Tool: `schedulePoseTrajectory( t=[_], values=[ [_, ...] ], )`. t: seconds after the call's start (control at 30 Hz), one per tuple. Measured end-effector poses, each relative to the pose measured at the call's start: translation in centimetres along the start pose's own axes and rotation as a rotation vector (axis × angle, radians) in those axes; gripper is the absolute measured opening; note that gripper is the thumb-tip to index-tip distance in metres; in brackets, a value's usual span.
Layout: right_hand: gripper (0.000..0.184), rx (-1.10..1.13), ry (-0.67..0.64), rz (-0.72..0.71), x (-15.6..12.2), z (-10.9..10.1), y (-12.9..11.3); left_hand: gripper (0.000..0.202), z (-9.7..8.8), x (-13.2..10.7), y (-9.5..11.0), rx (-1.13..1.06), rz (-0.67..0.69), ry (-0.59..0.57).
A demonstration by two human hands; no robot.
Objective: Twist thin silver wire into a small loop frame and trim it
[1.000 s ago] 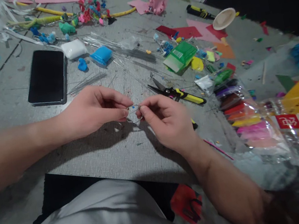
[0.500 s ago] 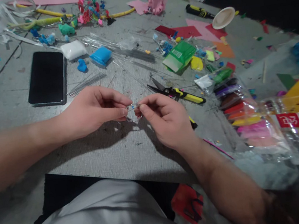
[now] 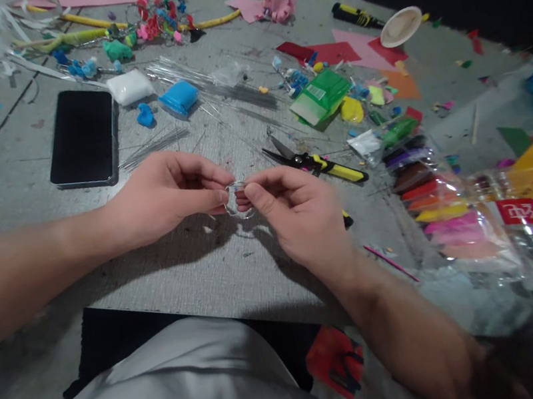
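Note:
My left hand [image 3: 165, 195] and my right hand [image 3: 297, 218] meet over the grey floor, both pinched on a small loop of thin silver wire [image 3: 236, 201] held between their fingertips. The loop stands a little above the floor. Black and yellow pliers [image 3: 319, 164] lie just beyond my right hand. A bundle of straight wires [image 3: 151, 147] lies beyond my left hand.
A black phone [image 3: 83, 136] lies at the left. White clay [image 3: 130, 86] and blue clay [image 3: 178, 97] sit behind it. A green box [image 3: 321, 96], a plastic pack of coloured clay strips [image 3: 428, 201], paper scraps and a paper cup [image 3: 400, 26] crowd the right.
The wire between my fingertips has gone from a nearly flat strand to a rounder loop. My right hand has shifted slightly left toward my left hand.

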State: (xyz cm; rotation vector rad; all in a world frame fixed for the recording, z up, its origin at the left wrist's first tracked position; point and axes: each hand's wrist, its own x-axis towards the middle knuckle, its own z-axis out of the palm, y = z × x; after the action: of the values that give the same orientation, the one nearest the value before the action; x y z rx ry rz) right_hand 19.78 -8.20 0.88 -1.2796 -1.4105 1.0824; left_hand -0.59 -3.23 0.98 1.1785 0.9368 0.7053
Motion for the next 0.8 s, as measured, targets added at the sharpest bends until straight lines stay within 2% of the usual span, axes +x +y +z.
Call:
schedulePoseTrajectory(
  t=[0.27,0.8],
  values=[
    [0.015,-0.075,0.052,0.021,-0.02,0.32,-0.10,0.020,0.14,0.07,0.02,0.000,-0.004,-0.015],
    [0.015,-0.102,0.000,0.025,0.10,0.15,0.37,0.014,0.16,0.23,0.10,0.034,-0.046,-0.061]
  ],
)
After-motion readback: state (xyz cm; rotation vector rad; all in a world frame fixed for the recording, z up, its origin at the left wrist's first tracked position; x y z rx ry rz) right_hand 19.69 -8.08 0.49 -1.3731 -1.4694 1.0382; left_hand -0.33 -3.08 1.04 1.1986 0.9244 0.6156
